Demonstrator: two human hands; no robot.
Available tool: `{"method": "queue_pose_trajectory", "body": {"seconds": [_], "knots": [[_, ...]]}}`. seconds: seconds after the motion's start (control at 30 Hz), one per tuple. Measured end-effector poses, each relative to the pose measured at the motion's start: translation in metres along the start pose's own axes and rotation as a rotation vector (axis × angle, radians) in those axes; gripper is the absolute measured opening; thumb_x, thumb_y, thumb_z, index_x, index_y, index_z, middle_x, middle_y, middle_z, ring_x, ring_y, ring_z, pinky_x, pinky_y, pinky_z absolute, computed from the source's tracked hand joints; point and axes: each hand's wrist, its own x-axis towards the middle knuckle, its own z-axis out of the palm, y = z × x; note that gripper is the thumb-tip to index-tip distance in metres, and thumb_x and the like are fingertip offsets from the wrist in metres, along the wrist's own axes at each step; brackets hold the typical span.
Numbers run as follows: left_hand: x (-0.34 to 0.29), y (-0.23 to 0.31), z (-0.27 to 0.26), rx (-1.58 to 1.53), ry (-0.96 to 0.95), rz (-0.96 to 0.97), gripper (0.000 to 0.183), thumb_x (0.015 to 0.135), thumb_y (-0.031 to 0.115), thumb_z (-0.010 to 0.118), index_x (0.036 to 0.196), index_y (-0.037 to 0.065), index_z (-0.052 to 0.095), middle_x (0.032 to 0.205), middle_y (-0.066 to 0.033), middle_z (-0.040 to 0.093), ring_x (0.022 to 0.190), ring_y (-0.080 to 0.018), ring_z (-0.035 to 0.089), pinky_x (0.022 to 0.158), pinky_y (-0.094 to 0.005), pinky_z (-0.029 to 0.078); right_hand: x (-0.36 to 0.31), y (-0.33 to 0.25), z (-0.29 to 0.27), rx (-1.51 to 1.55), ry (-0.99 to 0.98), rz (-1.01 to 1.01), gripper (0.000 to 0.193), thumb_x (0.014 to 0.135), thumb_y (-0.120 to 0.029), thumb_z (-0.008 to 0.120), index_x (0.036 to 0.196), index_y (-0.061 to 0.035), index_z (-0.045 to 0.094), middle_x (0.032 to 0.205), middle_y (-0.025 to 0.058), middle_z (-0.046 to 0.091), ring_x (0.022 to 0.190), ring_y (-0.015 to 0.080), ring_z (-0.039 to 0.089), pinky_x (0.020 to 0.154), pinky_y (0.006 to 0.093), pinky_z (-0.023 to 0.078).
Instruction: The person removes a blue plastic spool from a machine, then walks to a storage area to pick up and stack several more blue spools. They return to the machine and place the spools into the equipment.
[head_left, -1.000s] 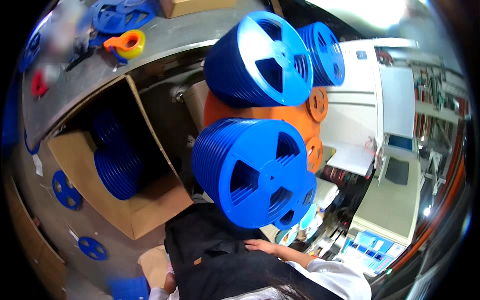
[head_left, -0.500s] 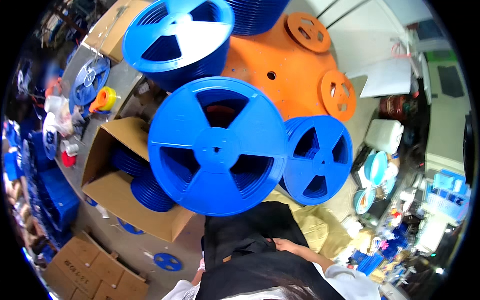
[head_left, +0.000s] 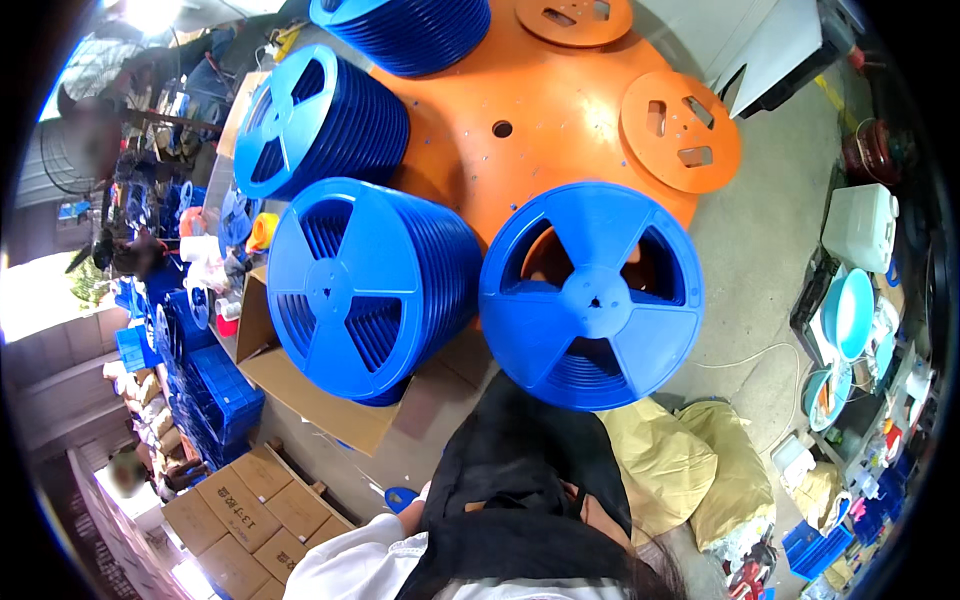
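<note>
Low in front of my body, black apron cloth point(head_left: 525, 440) hangs bunched between my arms. My right hand point(head_left: 590, 507) is at its right edge; the fingers are mostly hidden in the folds. On the other side only a bit of my left hand point(head_left: 412, 514) shows beside the cloth, its fingers out of sight. Just beyond the apron stands a stack of blue plastic reel discs point(head_left: 597, 300), each with three cut-outs. To its left another blue disc stack point(head_left: 345, 285) leans toward me. Both are at the near side of an orange round table point(head_left: 500, 165).
More blue disc stacks point(head_left: 290, 120) stand at the far left. Orange discs point(head_left: 682, 130) lie along the table's right rim. An open cardboard box point(head_left: 300, 390) is below the left stack, with closed cartons point(head_left: 240, 510) on the floor. Yellowish sacks point(head_left: 660, 470) sit at the right.
The view has swung. The two near stacks now appear further left and wider apart, and the floor cartons further right. My right hand is less visible behind the black cloth.
</note>
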Motion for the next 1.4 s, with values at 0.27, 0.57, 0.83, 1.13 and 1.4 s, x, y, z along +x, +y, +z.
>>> {"method": "queue_pose_trajectory", "body": {"seconds": [0.27, 0.57, 0.83, 1.13, 1.4], "knots": [[0.014, 0.052, -0.038, 0.134, 0.002, 0.031, 0.05, 0.092, 0.045, 0.042, 0.104, 0.003, 0.065, 0.103, -0.0168, 0.067, 0.097, -0.0286, 0.063, 0.082, -0.0392, 0.048, 0.001, -0.041, -0.032, 0.12, 0.082, -0.068, 0.056, 0.097, -0.046, 0.035, 0.136, -0.007, 0.045, 0.123, 0.0147, 0.058, 0.115, 0.025, 0.054, 0.096, 0.035, 0.041], [-0.011, 0.103, -0.068, 0.246, 0.025, 0.029, 0.05, 0.091, 0.045, 0.042, 0.104, 0.003, 0.066, 0.103, -0.0174, 0.066, 0.097, -0.0291, 0.063, 0.082, -0.0395, 0.049, 0.024, -0.024, -0.064, 0.367, -0.041, -0.065, 0.053, 0.098, -0.035, 0.037, 0.139, -0.0025, 0.039, 0.132, 0.0152, 0.05, 0.122, 0.0256, 0.047, 0.101, 0.0331, 0.036], [-0.052, 0.129, -0.015, 0.314, 0.053, -0.023, 0.049, 0.091, 0.044, 0.043, 0.103, 0.003, 0.066, 0.104, -0.0179, 0.066, 0.098, -0.0297, 0.063, 0.083, -0.0399, 0.049, 0.05, 0.063, -0.126, 0.51, -0.201, 0.019, 0.049, 0.099, -0.027, 0.042, 0.14, -0.0003, 0.038, 0.137, 0.012, 0.048, 0.126, 0.019, 0.044, 0.103, 0.0271, 0.034], [-0.081, 0.149, 0.038, 0.482, 0.282, -0.104, 0.036, 0.087, 0.036, 0.052, 0.1, 0.006, 0.067, 0.097, -0.0192, 0.067, 0.094, -0.0339, 0.065, 0.079, -0.0415, 0.05, -0.03, 0.006, -0.265, 0.57, 0.291, -0.001, 0.038, 0.096, -0.023, 0.051, 0.129, -0.004, 0.052, 0.116, 0.0093, 0.061, 0.096, 0.0164, 0.061, 0.076, 0.0279, 0.049], [-0.149, 0.167, 0.028, -0.315, 0.745, 0.2, 0.056, 0.096, 0.053, 0.041, 0.085, 0.006, 0.069, 0.073, -0.0097, 0.067, 0.069, -0.0219, 0.062, 0.067, -0.0354, 0.046, -0.028, 0.015, -0.316, 0.69, 0.59, -0.062, 0.027, 0.095, -0.027, 0.053, 0.113, -0.0072, 0.059, 0.095, 0.0029, 0.064, 0.078, 0.0111, 0.06, 0.064, 0.0245, 0.049]]}}
